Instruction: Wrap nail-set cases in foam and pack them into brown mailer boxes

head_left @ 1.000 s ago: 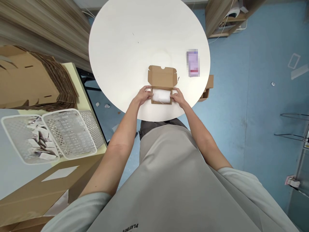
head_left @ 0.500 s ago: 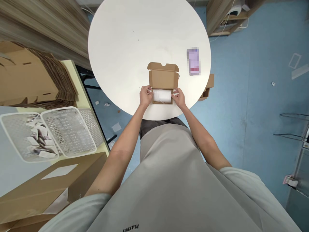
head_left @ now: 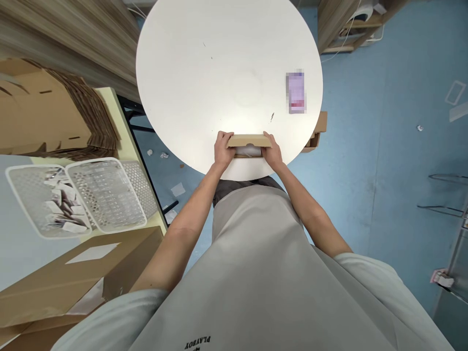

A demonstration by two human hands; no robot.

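A small brown cardboard box (head_left: 250,141) rests near the close edge of the round white table (head_left: 190,78). Its lid is tipped partway over toward me, with the notched edge facing my body. Under the lid a white wrapped item (head_left: 247,150) still shows inside. My left hand (head_left: 223,150) grips the box's left side and lid edge, fingers curled round it. On the opposite side my right hand (head_left: 272,151) holds the right edge in the same way. Both thumbs are partly hidden by the lid.
A pixelated purple object (head_left: 295,92) lies on the table's right. To the left, a side table holds stacked flat cardboard (head_left: 47,112) and white plastic baskets (head_left: 106,195). A large carton (head_left: 84,273) stands nearer me. Another open box (head_left: 314,136) sits below the table's right edge.
The lid, upright before, has swung down toward me and now covers part of the white item. Both hands have shifted from the box's sides up onto the lid edges.
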